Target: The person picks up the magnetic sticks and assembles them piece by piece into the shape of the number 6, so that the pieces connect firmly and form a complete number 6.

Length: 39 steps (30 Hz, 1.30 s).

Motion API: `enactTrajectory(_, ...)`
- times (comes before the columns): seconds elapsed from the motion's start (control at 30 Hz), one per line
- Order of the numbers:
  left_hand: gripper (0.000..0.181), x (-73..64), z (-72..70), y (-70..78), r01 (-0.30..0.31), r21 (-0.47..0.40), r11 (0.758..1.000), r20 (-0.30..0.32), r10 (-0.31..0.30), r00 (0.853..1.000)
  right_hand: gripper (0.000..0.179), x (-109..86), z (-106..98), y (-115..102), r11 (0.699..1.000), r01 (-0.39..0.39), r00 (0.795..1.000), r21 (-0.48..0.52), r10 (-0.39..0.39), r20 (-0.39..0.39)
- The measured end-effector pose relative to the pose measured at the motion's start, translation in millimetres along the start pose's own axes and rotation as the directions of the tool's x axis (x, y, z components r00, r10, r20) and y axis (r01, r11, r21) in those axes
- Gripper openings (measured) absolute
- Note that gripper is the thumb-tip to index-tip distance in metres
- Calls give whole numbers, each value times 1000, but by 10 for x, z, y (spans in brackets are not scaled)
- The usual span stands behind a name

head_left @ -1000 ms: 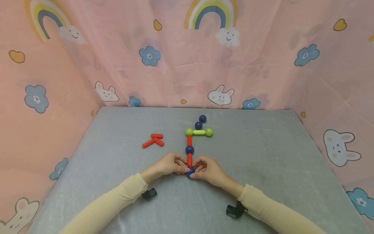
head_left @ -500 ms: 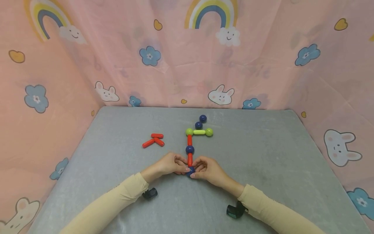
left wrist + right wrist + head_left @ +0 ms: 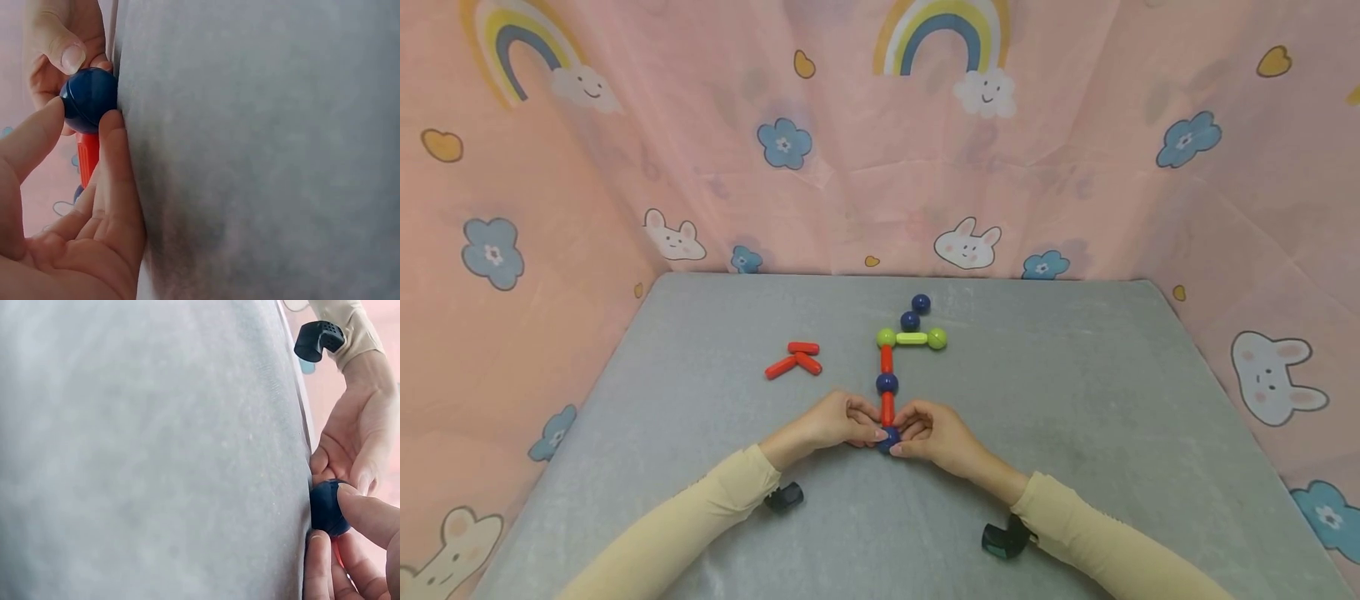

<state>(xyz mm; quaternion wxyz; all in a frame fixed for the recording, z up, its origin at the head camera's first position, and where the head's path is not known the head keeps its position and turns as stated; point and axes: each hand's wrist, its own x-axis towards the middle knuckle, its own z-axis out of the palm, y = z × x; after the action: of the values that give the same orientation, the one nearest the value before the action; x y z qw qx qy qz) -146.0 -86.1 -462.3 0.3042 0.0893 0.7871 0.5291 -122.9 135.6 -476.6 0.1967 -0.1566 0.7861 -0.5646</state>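
Observation:
At the near end of a joined row of ball-and-stick pieces, a dark blue ball [image 3: 888, 440] rests on the table. My left hand [image 3: 837, 419] pinches it from the left, thumb and a finger on either side in the left wrist view. From the right, my right hand [image 3: 946, 439] also pinches this ball [image 3: 326, 506]. A red stick [image 3: 887, 408] runs from it to a second blue ball [image 3: 887, 383]. Beyond that, another red stick [image 3: 887, 360] meets a green ball [image 3: 886, 338], which a yellow-green stick [image 3: 912, 338] links to a further green ball [image 3: 937, 338].
Several loose pieces lie about: red sticks [image 3: 803, 348] in a small cluster to the left, and two blue balls [image 3: 910, 322] behind the green stick. Grey cloth covers the table [image 3: 1075, 400]. A pink patterned curtain [image 3: 865, 167] encloses its back and sides.

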Motion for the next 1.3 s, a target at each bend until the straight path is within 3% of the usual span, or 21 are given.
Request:
enactTrajectory(0.17,26,-39,2,13,-8,47,999,1,8,1000,36,4,0,4,1000,1,1000,-5,-1,6)
enactTrajectory(0.9,23,-53,25,-62,-60,82,995,-27,63,998,35,23,-45,31,1000,-1,999,15,0,33)
enactTrajectory(1.3,23,-44,22,-59,-45,84,995,-27,47,999,28,75,-217,-11,1000,10,998,-24,-8,61)
